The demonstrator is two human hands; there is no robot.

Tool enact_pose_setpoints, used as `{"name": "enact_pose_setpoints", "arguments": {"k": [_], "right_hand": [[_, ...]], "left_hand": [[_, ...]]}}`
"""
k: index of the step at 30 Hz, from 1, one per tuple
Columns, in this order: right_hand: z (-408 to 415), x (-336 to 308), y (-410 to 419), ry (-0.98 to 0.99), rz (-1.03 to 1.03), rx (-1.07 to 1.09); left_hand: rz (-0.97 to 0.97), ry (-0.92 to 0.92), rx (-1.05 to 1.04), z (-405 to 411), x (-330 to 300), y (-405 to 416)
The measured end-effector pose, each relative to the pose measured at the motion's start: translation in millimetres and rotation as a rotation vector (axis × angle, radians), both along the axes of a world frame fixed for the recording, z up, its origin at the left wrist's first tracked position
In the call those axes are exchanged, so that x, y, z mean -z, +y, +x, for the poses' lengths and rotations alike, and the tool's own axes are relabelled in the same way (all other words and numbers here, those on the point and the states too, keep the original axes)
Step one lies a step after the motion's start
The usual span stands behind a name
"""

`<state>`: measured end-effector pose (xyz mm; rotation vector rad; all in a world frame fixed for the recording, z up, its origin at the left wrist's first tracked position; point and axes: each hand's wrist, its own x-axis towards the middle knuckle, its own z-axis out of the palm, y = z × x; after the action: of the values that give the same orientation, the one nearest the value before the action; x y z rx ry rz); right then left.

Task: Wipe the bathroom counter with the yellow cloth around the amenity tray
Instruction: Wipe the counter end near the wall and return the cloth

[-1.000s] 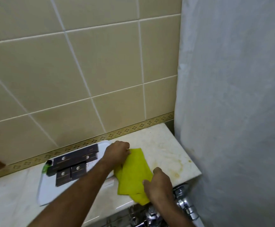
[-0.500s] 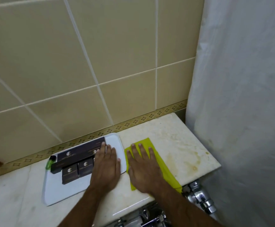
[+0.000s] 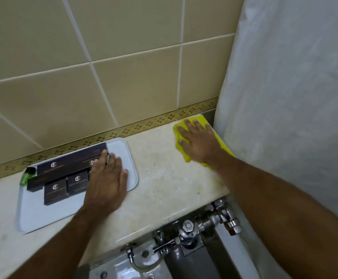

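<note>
Your right hand [image 3: 197, 142] has swept the yellow cloth [image 3: 201, 120] from beside the amenity tray [image 3: 123, 150] to the counter's [image 3: 164, 178] far right corner by the shower curtain [image 3: 285, 97], palm pressing it flat, fingers spread. Your left hand [image 3: 106, 182] stays flat on the tray, well apart.
</note>
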<state>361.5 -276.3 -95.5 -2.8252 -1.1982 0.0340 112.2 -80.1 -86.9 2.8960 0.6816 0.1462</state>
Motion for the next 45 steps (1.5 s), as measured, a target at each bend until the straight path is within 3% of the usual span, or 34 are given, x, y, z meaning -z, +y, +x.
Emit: {"name": "enact_pose_setpoints", "arguments": {"k": [11, 18, 21, 25, 31, 34, 40, 45], "right_hand": [[-49, 6, -82, -0.01, 0.006, 0.182], [-137, 8, -66, -0.033, 0.008, 0.203], [-178, 5, -48, -0.012, 0.014, 0.166], [-225, 2, -19, 0.019, 0.01, 0.101], [-310, -2, 44, 0.071, 0.037, -0.017], [-362, -3, 88, 0.102, 0.044, -0.091], [-452, -2, 178, 0.132, 0.024, -0.273], [-478, -1, 238, 0.1, -0.024, -0.575]], "left_hand": [[0.021, 0.038, -0.015, 3, -5, -4], [0.012, 0.071, -0.037, 1, -10, -11], [-0.008, -0.012, -0.081, -16, -23, -14], [-0.102, -0.158, -0.25, -92, -49, -1], [-0.128, -0.021, -0.683, -294, -57, 36], [-0.264, -0.049, -0.852, -353, -48, 46], [-0.191, -0.033, -0.832, -388, -22, 61], [-0.128, 0.001, -0.813, -392, -4, 73]]}}
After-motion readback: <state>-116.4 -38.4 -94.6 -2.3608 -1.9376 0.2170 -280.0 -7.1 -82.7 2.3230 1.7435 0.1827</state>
